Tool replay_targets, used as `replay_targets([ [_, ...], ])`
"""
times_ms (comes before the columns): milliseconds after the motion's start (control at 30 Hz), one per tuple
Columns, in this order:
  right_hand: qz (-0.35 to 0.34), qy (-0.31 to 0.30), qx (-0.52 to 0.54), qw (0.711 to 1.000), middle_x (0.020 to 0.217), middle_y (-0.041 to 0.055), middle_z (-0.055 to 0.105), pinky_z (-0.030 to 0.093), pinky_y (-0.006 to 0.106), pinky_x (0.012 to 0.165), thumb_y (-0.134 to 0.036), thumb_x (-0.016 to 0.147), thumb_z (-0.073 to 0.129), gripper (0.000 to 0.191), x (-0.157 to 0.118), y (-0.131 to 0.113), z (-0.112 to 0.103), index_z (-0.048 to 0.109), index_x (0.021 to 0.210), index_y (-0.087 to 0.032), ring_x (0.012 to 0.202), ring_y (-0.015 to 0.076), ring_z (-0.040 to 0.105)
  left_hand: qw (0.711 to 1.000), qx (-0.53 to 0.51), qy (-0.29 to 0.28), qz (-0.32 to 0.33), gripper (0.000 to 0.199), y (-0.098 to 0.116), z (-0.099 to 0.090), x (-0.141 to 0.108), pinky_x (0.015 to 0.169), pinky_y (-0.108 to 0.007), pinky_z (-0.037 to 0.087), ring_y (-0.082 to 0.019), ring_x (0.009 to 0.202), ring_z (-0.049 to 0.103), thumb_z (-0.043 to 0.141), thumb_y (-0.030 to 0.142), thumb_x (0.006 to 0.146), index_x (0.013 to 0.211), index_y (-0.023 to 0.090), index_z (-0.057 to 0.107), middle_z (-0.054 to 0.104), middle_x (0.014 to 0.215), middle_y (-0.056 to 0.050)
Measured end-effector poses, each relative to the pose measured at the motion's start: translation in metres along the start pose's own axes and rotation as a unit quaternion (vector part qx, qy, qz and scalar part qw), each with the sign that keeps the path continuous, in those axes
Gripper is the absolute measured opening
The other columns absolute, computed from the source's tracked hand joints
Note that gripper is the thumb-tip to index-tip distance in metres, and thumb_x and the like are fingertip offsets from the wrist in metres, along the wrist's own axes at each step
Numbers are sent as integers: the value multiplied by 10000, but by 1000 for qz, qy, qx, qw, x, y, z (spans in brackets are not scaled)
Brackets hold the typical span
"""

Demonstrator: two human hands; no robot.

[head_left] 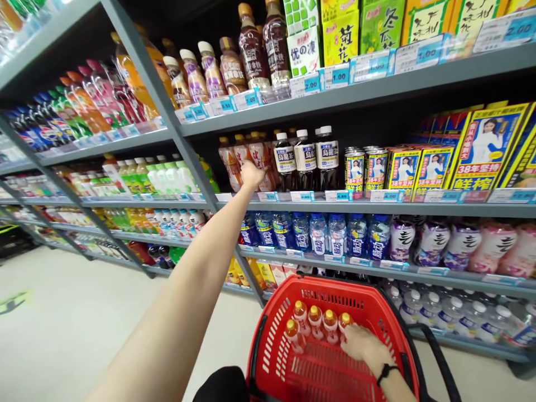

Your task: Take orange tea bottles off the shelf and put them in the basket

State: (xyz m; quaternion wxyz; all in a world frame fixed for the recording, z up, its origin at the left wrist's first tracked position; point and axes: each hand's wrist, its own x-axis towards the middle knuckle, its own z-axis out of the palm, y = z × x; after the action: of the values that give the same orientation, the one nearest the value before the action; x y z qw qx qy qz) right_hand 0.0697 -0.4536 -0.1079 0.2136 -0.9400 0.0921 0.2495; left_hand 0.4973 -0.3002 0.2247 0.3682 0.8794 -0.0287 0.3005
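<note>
My left hand (pixel 252 176) is stretched out to the middle shelf, its fingers closed about an amber drink bottle (pixel 256 149) with a pink-red label and an orange cap. Similar bottles (pixel 229 159) stand beside it, partly behind the hand. Down in the red shopping basket (pixel 272 385), my right hand (pixel 360 341), with a black band at the wrist, closes round a small yellow-capped bottle (pixel 345 320). Several matching bottles (pixel 315 322) stand upright in a row along the basket's far side, with one more bottle (pixel 294 336) in front at the left. My fingertips are partly hidden at both places.
Dark oolong tea bottles (pixel 306 159) with white caps stand right of my left hand, then yellow cans (pixel 355 172) and cartons. Blue-capped bottles (pixel 318 234) line the shelf below. A grey upright post (pixel 184 134) divides the shelving. The basket's black handle (pixel 439 357) hangs at its right.
</note>
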Motion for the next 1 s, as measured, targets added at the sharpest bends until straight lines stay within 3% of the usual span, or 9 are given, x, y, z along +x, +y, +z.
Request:
replay_targets([
  [167, -4, -8, -9, 1000, 1259, 252, 755, 561, 427, 1059, -113, 943, 511, 385, -4, -1, -2, 779, 1220, -93, 1226, 352, 730, 999, -24, 13, 35, 687, -1, 0, -12, 1168, -462, 487, -362, 1316, 643, 883, 385, 784, 1321, 58, 604, 681, 1351, -233],
  [300, -9, -8, -12, 1000, 1279, 254, 746, 549, 429, 1063, -104, 931, 501, 400, -6, -1, -3, 769, 1228, -93, 1243, 355, 720, 999, -45, -1, 31, 576, 0, -4, -22, 1075, -432, 550, -336, 1196, 705, 869, 332, 777, 1222, 46, 642, 731, 1233, -213],
  [500, -12, -15, -8, 1000, 1284, 255, 740, 550, 447, 1042, -153, 939, 543, 377, -8, -4, -4, 756, 1247, -115, 1225, 369, 726, 987, -116, 67, 90, 524, 3, -19, -63, 1072, -312, 553, -228, 1205, 710, 795, 357, 877, 1282, 110, 574, 719, 1296, -144],
  [600, -15, -8, 0, 1000, 1257, 246, 752, 549, 428, 1020, -158, 950, 544, 339, -12, -4, -7, 774, 1196, -126, 1213, 365, 731, 956, -221, 149, 124, 551, 9, -40, -88, 1068, -281, 560, -199, 1263, 690, 727, 379, 937, 1368, 110, 515, 682, 1368, -160],
  [700, -32, 17, 21, 999, 1244, 207, 761, 535, 393, 993, -149, 938, 560, 292, -17, -4, -11, 778, 1131, -169, 1198, 346, 734, 909, -329, 199, 160, 521, 16, -71, -125, 1086, -331, 571, -226, 1190, 728, 761, 483, 895, 1242, 117, 631, 756, 1179, -129],
  [767, -46, 41, 44, 997, 1169, 207, 770, 534, 393, 945, -160, 940, 558, 239, -22, -7, -15, 766, 1057, -165, 1123, 347, 752, 897, -370, 160, 181, 526, 15, -89, -160, 1074, -354, 588, -230, 1109, 753, 817, 542, 820, 1134, 139, 695, 774, 1065, -93],
  [833, -70, 67, 78, 992, 1082, 182, 774, 528, 379, 925, -212, 993, 515, 228, -27, -14, -20, 735, 1023, -162, 1055, 318, 756, 890, -420, 63, 165, 461, 7, -98, -203, 1012, -373, 623, -228, 999, 776, 841, 524, 794, 1036, 148, 726, 777, 1015, -93],
  [967, -147, 87, 212, 962, 1205, 97, 747, 545, 271, 925, -357, 1132, 233, 422, -38, -33, -26, 602, 1263, -200, 1068, 181, 736, 870, -458, -184, 3, 493, -25, -82, -297, 859, -385, 666, -242, 878, 786, 897, 514, 698, 1009, 179, 713, 788, 1024, -105],
  [1000, -166, 68, 323, 929, 1252, 128, 728, 570, 287, 890, -384, 1130, 211, 449, -40, -37, -25, 543, 1347, -174, 1043, 188, 744, 857, -457, -233, -41, 517, -34, -74, -320, 841, -386, 665, -246, 872, 784, 912, 505, 665, 1010, 185, 699, 790, 1033, -110],
])
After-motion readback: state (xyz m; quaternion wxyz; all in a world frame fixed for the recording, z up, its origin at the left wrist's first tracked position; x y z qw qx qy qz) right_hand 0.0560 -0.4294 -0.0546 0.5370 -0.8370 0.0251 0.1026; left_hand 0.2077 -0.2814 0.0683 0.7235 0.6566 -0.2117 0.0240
